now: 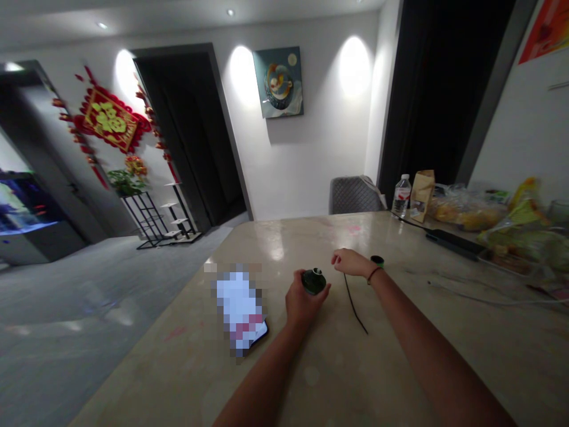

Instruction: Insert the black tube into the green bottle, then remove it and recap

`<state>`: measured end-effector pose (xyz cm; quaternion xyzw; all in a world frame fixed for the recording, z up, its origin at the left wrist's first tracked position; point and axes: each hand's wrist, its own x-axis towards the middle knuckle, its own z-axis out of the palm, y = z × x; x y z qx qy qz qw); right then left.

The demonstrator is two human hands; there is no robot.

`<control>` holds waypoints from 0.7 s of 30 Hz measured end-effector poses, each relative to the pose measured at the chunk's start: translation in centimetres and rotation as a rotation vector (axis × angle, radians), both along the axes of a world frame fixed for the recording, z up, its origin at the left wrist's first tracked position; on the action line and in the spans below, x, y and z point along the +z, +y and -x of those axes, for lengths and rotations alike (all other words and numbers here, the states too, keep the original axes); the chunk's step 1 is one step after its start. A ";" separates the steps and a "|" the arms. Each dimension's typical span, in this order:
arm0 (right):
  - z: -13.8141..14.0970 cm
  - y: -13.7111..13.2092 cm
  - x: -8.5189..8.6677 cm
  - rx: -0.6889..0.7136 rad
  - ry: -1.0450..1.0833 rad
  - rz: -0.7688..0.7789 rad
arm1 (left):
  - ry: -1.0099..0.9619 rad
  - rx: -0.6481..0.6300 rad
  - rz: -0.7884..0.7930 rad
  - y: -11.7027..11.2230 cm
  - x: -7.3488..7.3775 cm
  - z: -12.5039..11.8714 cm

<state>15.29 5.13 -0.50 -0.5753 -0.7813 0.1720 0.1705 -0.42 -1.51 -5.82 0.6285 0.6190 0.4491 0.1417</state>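
My left hand is wrapped round a dark green bottle with a narrow, pale-rimmed mouth. Only the bottle's rounded top shows clearly; my fingers cover part of its side. To its right, my right hand is closed in a pinch above the table. From beneath its fingers a thin dark strand runs down towards me in a slight curve; I cannot tell whether it is a cord or a stem. Just behind my right wrist stands a small dark cylinder with some green on it, partly hidden.
A phone, mostly blurred out, lies on the stone-look table left of my hands. At the right are a water bottle, a paper bag, plastic bags, a black power strip and a pale cable. A grey chair stands beyond.
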 end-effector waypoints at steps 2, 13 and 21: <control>-0.2 0.6 -1.3 -0.110 -0.151 0.006 | -0.005 -0.004 0.001 0.1 -0.1 0.1; -0.3 1.1 -4.1 -0.294 -0.320 0.083 | -0.111 -0.150 0.029 1.1 -1.4 0.1; -2.3 1.9 -3.9 -0.238 -0.264 0.090 | 0.000 -0.276 0.043 1.5 -1.7 0.4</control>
